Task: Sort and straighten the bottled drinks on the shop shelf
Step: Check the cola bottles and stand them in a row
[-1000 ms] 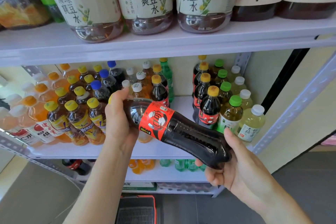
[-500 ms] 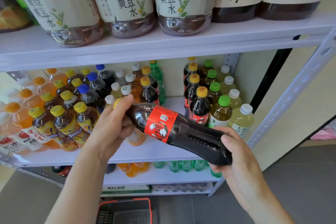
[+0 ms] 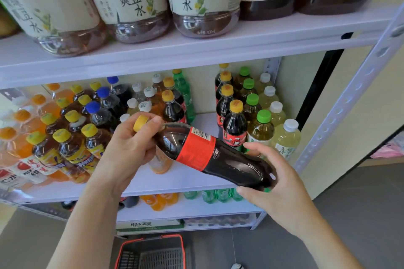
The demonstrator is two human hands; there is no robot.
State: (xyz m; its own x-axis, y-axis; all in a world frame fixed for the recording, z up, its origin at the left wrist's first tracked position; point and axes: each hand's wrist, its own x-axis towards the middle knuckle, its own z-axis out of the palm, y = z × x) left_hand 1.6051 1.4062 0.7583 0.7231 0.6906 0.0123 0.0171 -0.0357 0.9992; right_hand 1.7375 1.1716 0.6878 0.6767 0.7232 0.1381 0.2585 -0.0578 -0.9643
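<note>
I held the cola point(image 3: 218, 155) slantwise in the air in front of the middle shelf point(image 3: 175, 181), resting on nothing but my hands. Its neck pointed up and to the left, its base down and to the right. The red label point(image 3: 196, 148) faced me with its barcode uppermost.

My left hand point(image 3: 124, 153) gripped the neck, fingers curled close round it, and the yellow cap point(image 3: 140, 123) stuck out above them. My right hand point(image 3: 282, 185) cupped the base: fingers hooked under it, thumb lying along the upper side. How tight that hold was I cannot tell.

Behind the cola, at the right of the shelf, stood three upright files, touching side by side. The dark bottles point(image 3: 235, 124) had yellow caps and red labels like the one I held. Next came the green-capped bottles point(image 3: 261, 129), then the pale white-capped ones point(image 3: 286, 140) by the post. A bare strip of shelf lay left of the dark file.

Further left the bottles crowded together: brown tea point(image 3: 70, 146) with yellow caps, blue-capped bottles point(image 3: 98, 113), and orange drinks point(image 3: 21, 137) at the far end.

Large bottles point(image 3: 135, 0) with cream labels lined the top shelf point(image 3: 196, 50). Green bottles point(image 3: 214, 195) showed on the shelf below, and a red-rimmed basket point(image 3: 150, 253) sat on the floor between my arms.
</note>
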